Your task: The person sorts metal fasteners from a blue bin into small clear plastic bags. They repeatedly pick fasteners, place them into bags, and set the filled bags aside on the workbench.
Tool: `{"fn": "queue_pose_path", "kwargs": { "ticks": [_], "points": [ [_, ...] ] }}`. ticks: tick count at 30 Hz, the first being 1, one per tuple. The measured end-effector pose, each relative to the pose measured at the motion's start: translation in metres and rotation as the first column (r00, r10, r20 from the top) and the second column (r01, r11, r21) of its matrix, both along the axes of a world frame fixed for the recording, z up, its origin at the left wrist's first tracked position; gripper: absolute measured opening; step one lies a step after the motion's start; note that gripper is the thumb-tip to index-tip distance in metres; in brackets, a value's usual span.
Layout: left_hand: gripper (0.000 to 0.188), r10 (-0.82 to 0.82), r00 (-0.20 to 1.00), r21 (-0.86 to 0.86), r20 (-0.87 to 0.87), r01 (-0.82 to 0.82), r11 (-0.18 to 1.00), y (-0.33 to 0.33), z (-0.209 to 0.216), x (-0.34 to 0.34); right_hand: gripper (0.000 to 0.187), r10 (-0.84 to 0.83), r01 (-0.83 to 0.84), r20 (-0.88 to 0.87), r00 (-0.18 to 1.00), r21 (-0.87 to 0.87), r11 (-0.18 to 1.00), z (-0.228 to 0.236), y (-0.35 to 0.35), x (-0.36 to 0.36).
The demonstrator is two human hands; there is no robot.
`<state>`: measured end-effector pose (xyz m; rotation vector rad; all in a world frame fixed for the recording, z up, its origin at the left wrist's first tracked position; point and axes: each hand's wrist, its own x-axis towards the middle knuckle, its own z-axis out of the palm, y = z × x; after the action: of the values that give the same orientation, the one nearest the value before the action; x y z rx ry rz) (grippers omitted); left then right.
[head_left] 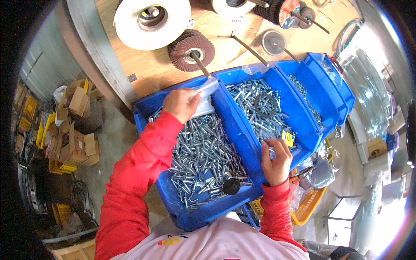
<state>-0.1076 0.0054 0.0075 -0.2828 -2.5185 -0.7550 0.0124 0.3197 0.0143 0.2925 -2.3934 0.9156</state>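
Blue plastic bin on the left is holding a heap of zinc-plated hooks; the left hand is hovering at its far end, fingers clamped on a clear plastic bag. Next bin right is carrying steel bolts; the right hand is resting at its near edge, fingers curled on small bolts.

A row of blue plastic bins stood side by side below the wooden board. The nearest bin held a heap of bent steel hooks. The next bin to its right carried straight metal pins, a dark ring and a yellow tag.
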Motion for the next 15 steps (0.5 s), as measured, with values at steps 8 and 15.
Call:
{"fn": "queue_pose_path", "kwargs": {
  "ticks": [8, 15],
  "points": [
    [0.072, -0.627, 0.608, 0.683, 0.488, 0.181, 0.707, 0.033, 0.04, 0.092, 0.091, 0.198, -0.154, -0.241, 0.95, 0.188, 0.97, 0.039, -0.05, 0.041],
    [0.055, -0.759, 0.437, 0.659, 0.483, 0.389, 0.644, 0.028, 0.045, 0.125, 0.025, 0.382, -0.395, 0.101, 0.919, 0.197, 0.897, 0.06, -0.061, 0.047]
  ]
}}
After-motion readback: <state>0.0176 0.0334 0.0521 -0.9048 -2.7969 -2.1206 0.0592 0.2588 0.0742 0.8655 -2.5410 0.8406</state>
